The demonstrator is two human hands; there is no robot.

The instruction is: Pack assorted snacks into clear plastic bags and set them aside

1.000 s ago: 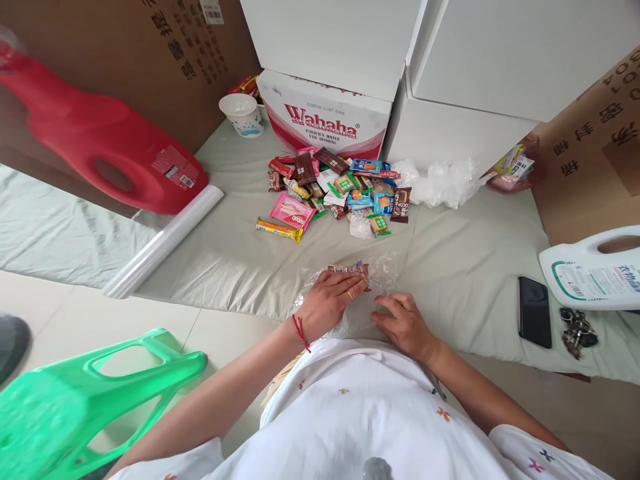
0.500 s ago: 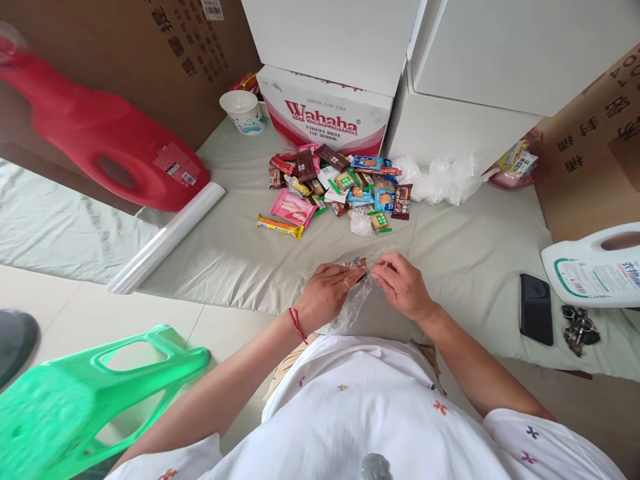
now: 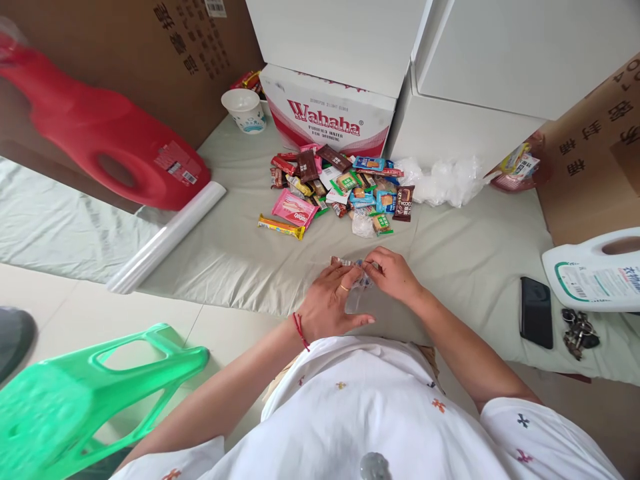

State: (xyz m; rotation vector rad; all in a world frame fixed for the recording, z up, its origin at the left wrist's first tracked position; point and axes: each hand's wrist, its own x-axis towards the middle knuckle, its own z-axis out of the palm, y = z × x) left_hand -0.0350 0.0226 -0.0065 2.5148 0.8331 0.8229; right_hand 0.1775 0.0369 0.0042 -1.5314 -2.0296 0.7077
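Just in front of my body, a clear plastic bag lies on the cloth with small wrapped snacks showing through it. My left hand rests flat over the bag, its thumb stretched out to the right. Past its fingertips pokes the brown wrapper of a snack. With fingers pinched together, my right hand grips the bag's right side. Much of the bag is hidden under both hands. Farther back is a loose pile of packaged snacks, with a yellow snack bar and a pink wafer packet at its near left.
A roll of clear plastic and a red jug lie left. Behind the snacks stand a paper cup and a Wahaha carton. Crumpled plastic bags, a phone, keys and a white bottle are right.
My left hand has flattened over the bag and its thumb has swung out. My right hand has shifted slightly left, closer to the left fingers. The loose bag film has moved from below the hands.
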